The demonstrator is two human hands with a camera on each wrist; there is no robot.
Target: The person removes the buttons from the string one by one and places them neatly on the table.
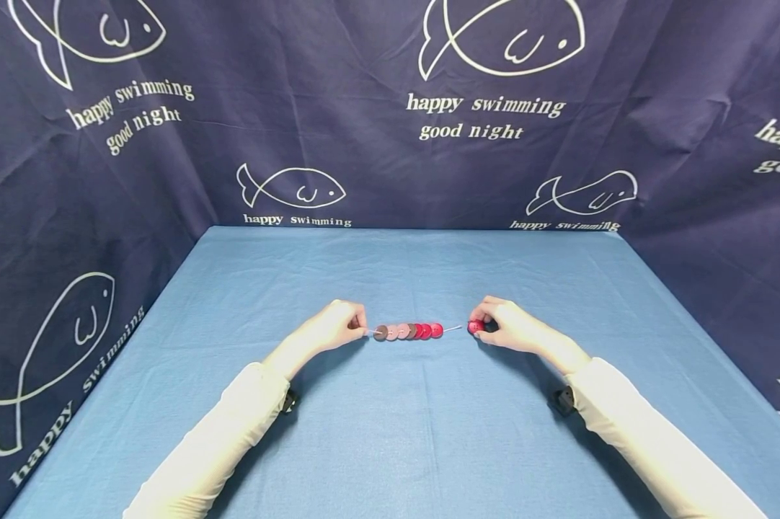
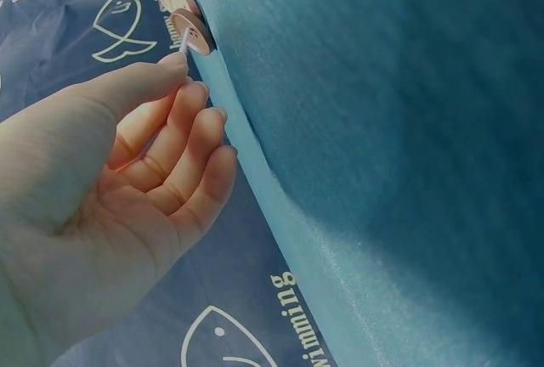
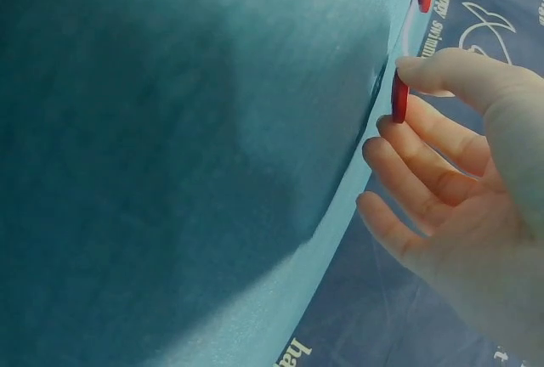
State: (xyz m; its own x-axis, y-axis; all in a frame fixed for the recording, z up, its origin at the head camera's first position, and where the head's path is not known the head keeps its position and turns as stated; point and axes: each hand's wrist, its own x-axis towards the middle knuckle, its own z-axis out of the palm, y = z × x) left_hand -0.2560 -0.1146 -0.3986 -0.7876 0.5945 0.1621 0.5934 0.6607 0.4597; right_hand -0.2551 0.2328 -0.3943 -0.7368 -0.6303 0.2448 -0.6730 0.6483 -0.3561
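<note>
A row of several round buttons is threaded on a white string (image 1: pixel 453 329): a brown button (image 1: pixel 380 333) at the left end, then pink buttons (image 1: pixel 393 332), another brown one and red buttons (image 1: pixel 436 330). My left hand (image 1: pixel 336 326) pinches the string just left of the brown end, between thumb and index finger. My right hand (image 1: pixel 508 326) pinches a separate red button (image 1: pixel 476 327) on edge, thumb against forefinger. The string's right tip points toward this button. In the head view a small gap lies between them; the right wrist view shows string (image 3: pixel 408 31) running close to it.
Blue cloth (image 1: pixel 390 432) covers the table beneath both hands. Dark blue curtains (image 1: pixel 377 137) with white fish drawings and lettering stand behind and at both sides. A dark wrist device (image 1: pixel 564 400) shows under the right cuff, and a similar one (image 1: pixel 290 400) under the left.
</note>
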